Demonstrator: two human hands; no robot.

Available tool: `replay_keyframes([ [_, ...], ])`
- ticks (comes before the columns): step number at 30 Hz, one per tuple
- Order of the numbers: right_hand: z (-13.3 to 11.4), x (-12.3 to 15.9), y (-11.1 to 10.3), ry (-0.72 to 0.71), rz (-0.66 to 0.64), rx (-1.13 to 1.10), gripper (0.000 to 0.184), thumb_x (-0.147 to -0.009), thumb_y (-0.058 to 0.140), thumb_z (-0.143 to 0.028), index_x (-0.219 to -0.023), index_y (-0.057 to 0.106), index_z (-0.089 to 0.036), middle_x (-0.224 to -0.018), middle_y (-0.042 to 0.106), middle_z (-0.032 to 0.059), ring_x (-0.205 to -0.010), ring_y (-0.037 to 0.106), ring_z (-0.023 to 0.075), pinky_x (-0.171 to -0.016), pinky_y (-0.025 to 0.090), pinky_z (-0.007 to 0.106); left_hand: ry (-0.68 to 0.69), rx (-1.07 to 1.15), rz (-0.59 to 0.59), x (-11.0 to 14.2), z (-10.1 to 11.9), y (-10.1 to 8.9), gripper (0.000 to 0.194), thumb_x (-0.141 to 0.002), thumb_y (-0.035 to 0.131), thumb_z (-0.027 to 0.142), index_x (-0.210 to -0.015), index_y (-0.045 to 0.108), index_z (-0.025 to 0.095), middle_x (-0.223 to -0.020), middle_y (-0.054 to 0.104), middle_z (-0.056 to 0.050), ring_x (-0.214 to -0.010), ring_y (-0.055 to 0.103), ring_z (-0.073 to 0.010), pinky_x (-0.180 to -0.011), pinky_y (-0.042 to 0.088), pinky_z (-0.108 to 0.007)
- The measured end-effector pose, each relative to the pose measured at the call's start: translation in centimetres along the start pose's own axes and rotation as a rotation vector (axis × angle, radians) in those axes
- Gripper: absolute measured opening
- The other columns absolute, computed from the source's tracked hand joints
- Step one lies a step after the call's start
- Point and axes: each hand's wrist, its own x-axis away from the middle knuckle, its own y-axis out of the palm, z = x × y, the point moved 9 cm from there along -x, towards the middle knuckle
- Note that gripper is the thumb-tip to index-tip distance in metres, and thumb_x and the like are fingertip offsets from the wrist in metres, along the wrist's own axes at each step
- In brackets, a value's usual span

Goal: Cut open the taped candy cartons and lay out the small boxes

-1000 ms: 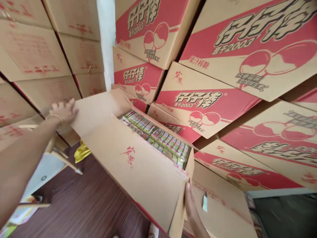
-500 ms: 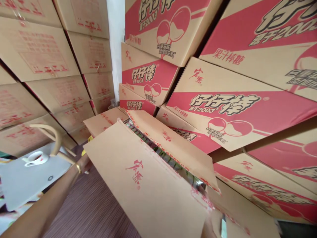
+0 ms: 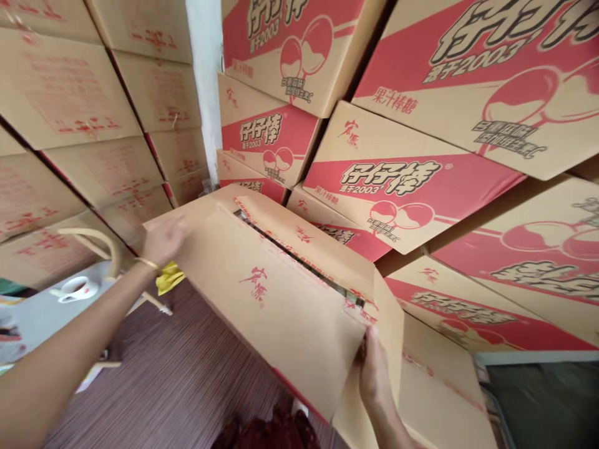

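A brown carton point(image 3: 299, 330) with red print lies tilted in front of me. Its two long top flaps leave a narrow dark gap, with only a little of the contents showing. At the carton's left end, my left hand point(image 3: 165, 240) is curled against an end flap point(image 3: 199, 218); the hand is blurred and its grip is hidden. A bracelet circles that wrist. Around the right end of the carton, my right hand point(image 3: 374, 368) has its fingers bent at the near long flap's corner, beside the spread right end flap point(image 3: 390, 318).
Stacked cartons point(image 3: 374, 174) rise behind and to the right, with more cartons point(image 3: 79, 106) at left. A white cup point(image 3: 77, 289) stands on a grey surface beside a wooden chair point(image 3: 112, 249). Yellow material point(image 3: 169, 277) lies near my left wrist, above the brown floor point(image 3: 178, 368).
My left hand has moved up onto the left end flap, which now shows spread outward. The gap between the long flaps has narrowed. My right hand has come into clearer view; the light-coloured tool beside it is gone.
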Motion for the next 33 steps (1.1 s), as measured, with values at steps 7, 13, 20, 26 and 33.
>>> replay_keyframes([
  [7,-3.2,7.0,0.1,-0.066,-0.266,-0.078,0.076,-0.077,0.032,-0.080,-0.098,0.071,-0.019,-0.109,0.066,0.0159,-0.118,0.052,0.0361,-0.099,0.042,0.054,0.305,0.242,0.194,0.6,14.0,-8.3,0.066,-0.096,0.011,0.053,-0.116,0.065,0.019,-0.131,0.054,-0.005,-0.132,0.031,-0.0232,-0.114,0.014,-0.047],
  [13,-4.3,14.9,1.0,-0.046,-0.630,-0.117,0.078,-0.081,0.015,-0.078,-0.107,0.070,-0.028,-0.121,0.063,0.0107,-0.121,0.053,0.0317,-0.097,0.044,0.055,0.357,0.035,-0.164,4.3,11.7,-12.7,0.052,-0.088,0.034,0.057,-0.086,0.074,0.023,-0.110,0.062,0.001,-0.119,0.046,-0.0256,-0.113,0.006,-0.055],
  [20,-7.3,18.8,4.4,-0.431,-1.007,0.217,0.065,-0.084,0.035,-0.074,-0.129,0.055,-0.032,-0.143,0.043,0.0070,-0.134,0.038,0.0285,-0.105,0.038,0.049,0.349,-0.082,-0.125,11.6,5.2,-14.0,0.048,-0.089,0.028,0.039,-0.117,0.066,0.031,-0.142,0.041,0.003,-0.137,0.027,-0.0293,-0.113,0.006,-0.056],
  [26,-4.1,24.7,6.9,-1.042,-0.887,0.628,0.075,-0.083,0.045,-0.068,-0.145,0.035,-0.027,-0.152,0.028,0.0087,-0.140,0.026,0.0308,-0.112,0.026,0.050,0.177,-0.175,-0.220,22.5,-4.0,-10.5,0.054,-0.091,0.026,0.051,-0.132,0.054,0.030,-0.150,0.032,-0.001,-0.141,0.021,-0.0304,-0.114,0.019,-0.050],
  [33,2.8,25.7,7.9,-1.318,-0.586,0.790,0.058,-0.092,0.045,-0.044,-0.145,0.035,-0.023,-0.148,0.035,0.0039,-0.140,0.026,0.0199,-0.118,0.001,0.037,-0.310,-0.177,-0.252,33.1,-1.1,-1.1,0.070,-0.083,0.039,0.049,-0.138,0.044,0.005,-0.146,0.033,-0.022,-0.142,0.013,-0.0356,-0.116,0.012,-0.052],
])
